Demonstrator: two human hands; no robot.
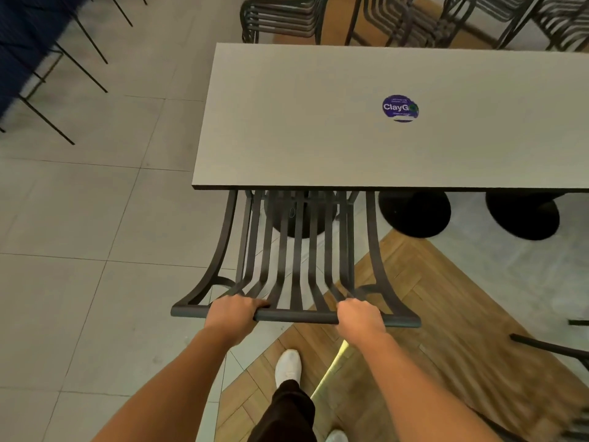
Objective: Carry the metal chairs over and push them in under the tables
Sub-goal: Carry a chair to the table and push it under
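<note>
We've got both hands, left hand point(234, 312) and right hand point(358, 315), wrapped around the chair point(298, 250) back's top rail, seat partly under the table point(350, 122), so probably just one straight shove next.

At the centre of the frame a dark metal slatted chair point(298, 260) stands with its seat end tucked under the near edge of a long grey table point(318, 122), its backrest rail nearest the camera. The left hand point(234, 315) and the right hand point(360, 315) are both wrapped around that top rail, well apart. A round blue sticker reading "ClayG" point(400, 107) lies on the tabletop, right of centre. Black round table bases point(414, 213) show below the table edge. Stacked metal chairs point(280, 17) fill the upper edge. A white shoe point(287, 365) rests on herringbone wood flooring point(446, 314), with pale tiles point(79, 234) at left.
</note>
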